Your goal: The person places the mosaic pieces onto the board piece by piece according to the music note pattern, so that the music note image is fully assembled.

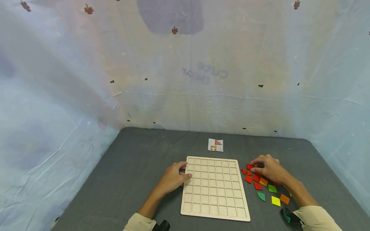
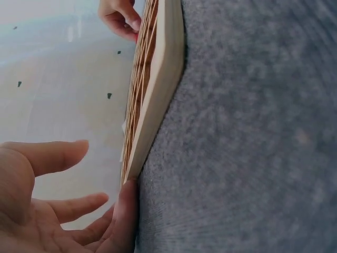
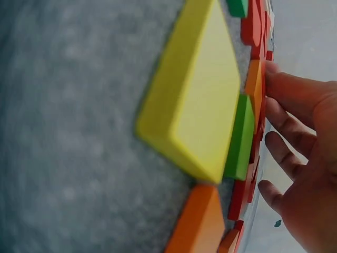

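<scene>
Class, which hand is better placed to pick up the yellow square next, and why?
Probably the right hand: it is at the red pieces, on the same side of the board as the yellow square. The left hand is at the board's opposite edge.

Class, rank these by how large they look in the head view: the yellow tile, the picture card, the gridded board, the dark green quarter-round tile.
1. Gridded board
2. Picture card
3. Yellow tile
4. Dark green quarter-round tile, only somewhat smaller than the yellow one
</scene>
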{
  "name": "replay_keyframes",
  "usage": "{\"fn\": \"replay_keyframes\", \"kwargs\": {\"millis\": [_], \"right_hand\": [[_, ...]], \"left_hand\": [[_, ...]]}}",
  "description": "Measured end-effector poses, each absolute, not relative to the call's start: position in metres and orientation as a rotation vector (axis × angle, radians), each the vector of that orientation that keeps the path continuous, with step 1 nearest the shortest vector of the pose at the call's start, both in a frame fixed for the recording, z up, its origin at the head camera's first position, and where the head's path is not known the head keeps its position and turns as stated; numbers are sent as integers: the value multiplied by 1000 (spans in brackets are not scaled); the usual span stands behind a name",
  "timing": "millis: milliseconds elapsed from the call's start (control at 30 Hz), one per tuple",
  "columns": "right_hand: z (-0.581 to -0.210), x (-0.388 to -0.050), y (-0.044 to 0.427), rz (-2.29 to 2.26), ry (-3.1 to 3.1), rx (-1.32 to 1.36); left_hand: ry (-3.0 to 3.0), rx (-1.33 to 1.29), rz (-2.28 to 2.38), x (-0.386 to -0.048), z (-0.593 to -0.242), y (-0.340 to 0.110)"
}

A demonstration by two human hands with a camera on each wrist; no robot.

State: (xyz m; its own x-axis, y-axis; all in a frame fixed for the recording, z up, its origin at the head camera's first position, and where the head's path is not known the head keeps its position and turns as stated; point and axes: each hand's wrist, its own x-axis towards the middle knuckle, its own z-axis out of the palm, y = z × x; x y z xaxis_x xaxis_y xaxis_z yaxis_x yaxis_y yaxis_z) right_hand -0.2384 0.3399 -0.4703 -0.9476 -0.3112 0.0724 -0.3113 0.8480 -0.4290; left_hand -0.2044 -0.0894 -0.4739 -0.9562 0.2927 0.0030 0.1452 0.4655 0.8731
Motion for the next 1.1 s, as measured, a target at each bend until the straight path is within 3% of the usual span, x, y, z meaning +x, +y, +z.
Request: {"fn": "replay_keyframes", "kwargs": {"millis": [1100], "right_hand": [[-458,-238,270,973,-2914,556]], "left_hand": [[2456,326,1510,-204,-472,-92]]}}
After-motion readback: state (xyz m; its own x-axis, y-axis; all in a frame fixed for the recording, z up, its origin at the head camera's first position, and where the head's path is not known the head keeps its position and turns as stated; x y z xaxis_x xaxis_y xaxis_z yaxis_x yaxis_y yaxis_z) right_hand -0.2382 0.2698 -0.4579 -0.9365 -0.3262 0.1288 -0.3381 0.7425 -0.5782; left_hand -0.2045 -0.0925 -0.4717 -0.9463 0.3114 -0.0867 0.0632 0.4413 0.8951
